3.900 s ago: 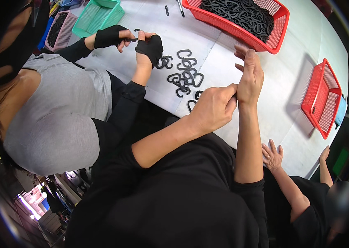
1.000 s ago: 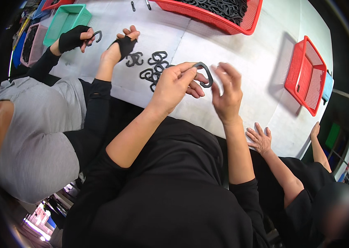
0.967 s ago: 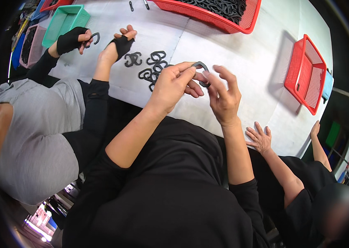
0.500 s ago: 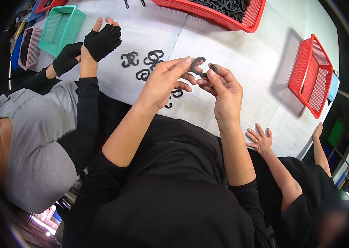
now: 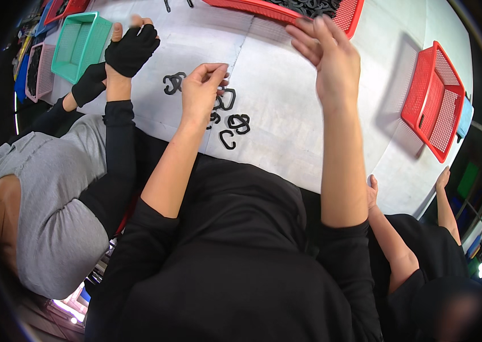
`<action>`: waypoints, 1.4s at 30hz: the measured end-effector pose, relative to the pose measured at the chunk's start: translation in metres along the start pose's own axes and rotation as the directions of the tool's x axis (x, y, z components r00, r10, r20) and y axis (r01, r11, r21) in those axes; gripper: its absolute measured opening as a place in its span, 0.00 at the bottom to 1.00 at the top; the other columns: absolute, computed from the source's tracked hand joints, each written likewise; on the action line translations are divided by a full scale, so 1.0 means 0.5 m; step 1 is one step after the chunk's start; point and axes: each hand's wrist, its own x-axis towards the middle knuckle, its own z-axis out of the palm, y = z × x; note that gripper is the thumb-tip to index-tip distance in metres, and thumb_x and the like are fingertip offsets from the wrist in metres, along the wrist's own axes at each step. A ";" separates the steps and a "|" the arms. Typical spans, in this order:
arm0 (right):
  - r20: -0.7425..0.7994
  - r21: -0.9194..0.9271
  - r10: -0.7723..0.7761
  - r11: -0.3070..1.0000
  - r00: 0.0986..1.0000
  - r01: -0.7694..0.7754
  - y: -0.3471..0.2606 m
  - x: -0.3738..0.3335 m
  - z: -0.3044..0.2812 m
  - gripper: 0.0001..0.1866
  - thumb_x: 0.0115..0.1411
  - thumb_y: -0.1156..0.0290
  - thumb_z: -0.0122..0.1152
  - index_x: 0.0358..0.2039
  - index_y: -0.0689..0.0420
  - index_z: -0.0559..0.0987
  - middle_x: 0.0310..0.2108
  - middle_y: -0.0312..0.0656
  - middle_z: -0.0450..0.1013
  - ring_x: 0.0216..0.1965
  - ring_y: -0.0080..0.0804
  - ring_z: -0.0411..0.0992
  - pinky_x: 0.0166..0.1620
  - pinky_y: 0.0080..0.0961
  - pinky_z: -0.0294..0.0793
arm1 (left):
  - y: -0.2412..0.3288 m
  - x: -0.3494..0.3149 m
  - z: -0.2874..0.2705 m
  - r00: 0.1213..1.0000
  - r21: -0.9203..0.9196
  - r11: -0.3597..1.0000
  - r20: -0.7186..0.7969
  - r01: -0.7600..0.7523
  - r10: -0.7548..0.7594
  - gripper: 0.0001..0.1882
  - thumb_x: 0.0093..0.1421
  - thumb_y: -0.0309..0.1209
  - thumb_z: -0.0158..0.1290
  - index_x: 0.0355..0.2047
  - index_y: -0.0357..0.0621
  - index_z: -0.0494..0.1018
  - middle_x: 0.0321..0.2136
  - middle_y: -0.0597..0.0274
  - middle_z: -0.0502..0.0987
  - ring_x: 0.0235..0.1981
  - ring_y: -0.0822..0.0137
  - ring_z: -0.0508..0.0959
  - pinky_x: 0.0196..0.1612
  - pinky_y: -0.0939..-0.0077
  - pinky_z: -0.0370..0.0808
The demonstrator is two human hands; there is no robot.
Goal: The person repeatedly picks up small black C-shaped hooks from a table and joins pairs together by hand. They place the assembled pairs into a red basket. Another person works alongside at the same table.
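Several black C-shaped pieces (image 5: pixel 227 139) lie in a loose cluster on the white table, some overlapping. My left hand (image 5: pixel 200 94) is over the cluster, thumb and fingers pressed together; what they hold, if anything, I cannot make out. Stretched forward, my right hand (image 5: pixel 335 65) is at the near edge of a red basket (image 5: pixel 357 23) filled with the same kind of black pieces. Its fingers are extended and slightly blurred, and no piece shows in them.
At the right stands another red basket (image 5: pixel 432 102); at the left are a green basket (image 5: pixel 75 48) and a pink basket (image 5: pixel 41 71). Left of me a person's black-gloved hand (image 5: pixel 132 50) hovers over the table. A co-worker's arm (image 5: pixel 386 231) is at the table edge on my right.
My hands have moved apart. The right one has gone forward to the red basket, and the C-shaped piece it held is no longer visible in it. My left hand has shifted left.
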 end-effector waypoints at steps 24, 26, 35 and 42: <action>0.094 -0.624 0.209 0.774 0.973 -0.106 0.186 -0.211 -0.074 0.10 0.58 0.73 0.53 0.40 0.61 0.75 0.35 0.39 0.75 0.34 0.23 0.73 0.35 0.19 0.72 | -0.154 0.023 -0.028 0.879 0.748 0.488 0.275 -0.450 0.388 0.07 0.51 0.26 0.55 0.31 0.40 0.70 0.27 0.61 0.73 0.30 0.62 0.74 0.33 0.70 0.70; 0.078 -0.636 0.133 0.770 0.988 -0.053 0.177 -0.212 -0.074 0.10 0.57 0.73 0.54 0.39 0.62 0.75 0.34 0.41 0.75 0.34 0.26 0.73 0.36 0.21 0.73 | -0.110 -0.003 -0.019 0.958 0.520 0.809 0.225 -0.273 0.179 0.06 0.53 0.25 0.54 0.31 0.39 0.69 0.27 0.61 0.74 0.27 0.67 0.75 0.30 0.75 0.70; 0.152 -0.209 0.286 0.945 0.946 -0.252 0.066 -0.266 -0.035 0.13 0.59 0.73 0.54 0.42 0.67 0.74 0.31 0.45 0.76 0.28 0.27 0.75 0.35 0.20 0.73 | 0.066 -0.139 -0.032 0.888 -0.206 0.968 0.459 0.142 -0.032 0.10 0.58 0.26 0.50 0.40 0.34 0.68 0.30 0.58 0.75 0.27 0.73 0.76 0.32 0.81 0.74; 0.163 -0.256 0.121 0.964 0.979 -0.076 0.019 -0.298 -0.044 0.13 0.57 0.80 0.53 0.44 0.65 0.73 0.31 0.44 0.75 0.30 0.28 0.75 0.34 0.19 0.73 | 0.110 -0.183 -0.048 0.875 -0.238 0.957 0.484 0.167 -0.032 0.10 0.59 0.28 0.49 0.40 0.36 0.68 0.31 0.58 0.75 0.27 0.71 0.77 0.31 0.80 0.76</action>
